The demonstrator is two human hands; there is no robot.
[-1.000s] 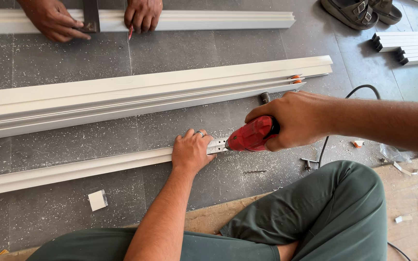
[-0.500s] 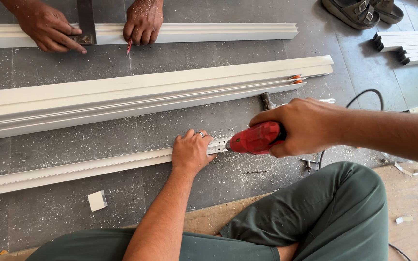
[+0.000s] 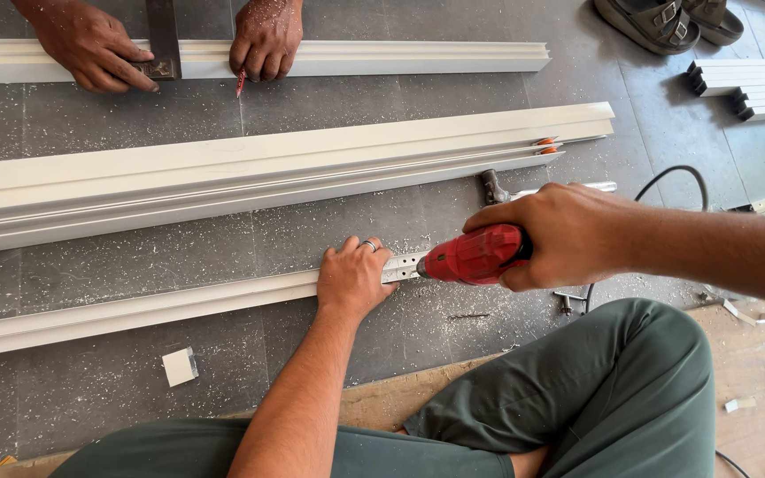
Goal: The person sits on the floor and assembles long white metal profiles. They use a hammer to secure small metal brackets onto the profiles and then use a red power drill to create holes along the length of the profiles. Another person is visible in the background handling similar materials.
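The left hand (image 3: 353, 279) is pressing flat, fingers spread, on the end of the near white profile (image 3: 135, 312) lying on the grey floor (image 3: 90, 389). The right hand (image 3: 568, 235) is gripping a red drill (image 3: 473, 255), its tip meeting the profile's end, just beside the left hand. Beyond the profile, a co-worker's hands (image 3: 266, 37) are resting on another white profile (image 3: 400, 57).

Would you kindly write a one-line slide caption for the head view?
Left hand steadies a long white profile strip on the grey floor while the right hand presses a red power drill against its end.

Drill (image 3: 474, 255) right of profile (image 3: 135, 312), sandals (image 3: 670, 22) behind.
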